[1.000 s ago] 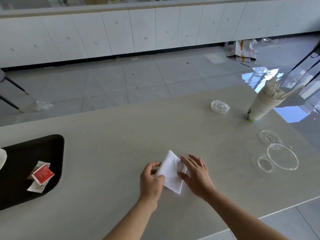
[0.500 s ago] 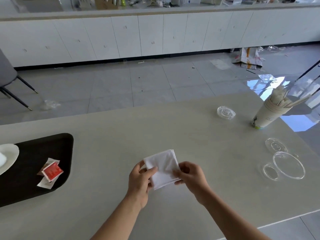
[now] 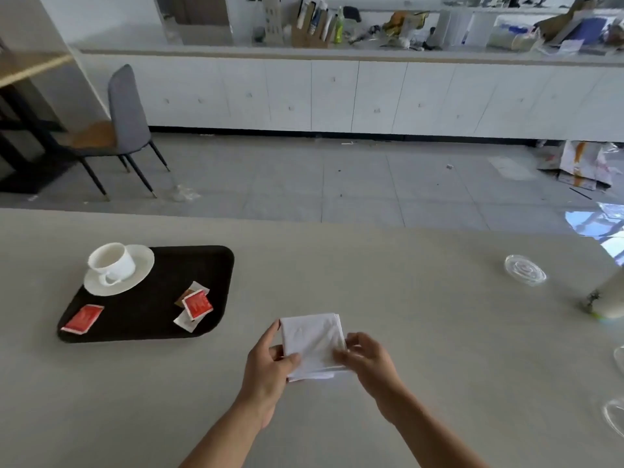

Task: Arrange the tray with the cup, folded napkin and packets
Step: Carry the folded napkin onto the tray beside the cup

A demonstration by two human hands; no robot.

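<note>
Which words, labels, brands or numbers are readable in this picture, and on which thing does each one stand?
No text is readable.
Stacked red packet: white marks, too blurred to read.
Lone red packet: too blurred.
Paper cup at the picture's edge: dark print near its base, too blurred.
Items on the far counter: too small.
Napkin and white cup: no print visible.

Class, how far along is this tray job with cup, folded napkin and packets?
Done: the white ceramic cup on its saucer and the red packets lie on the black tray. In hand: left hand and right hand hold the folded white napkin beside the tray. Left: placing it on the tray.
</note>
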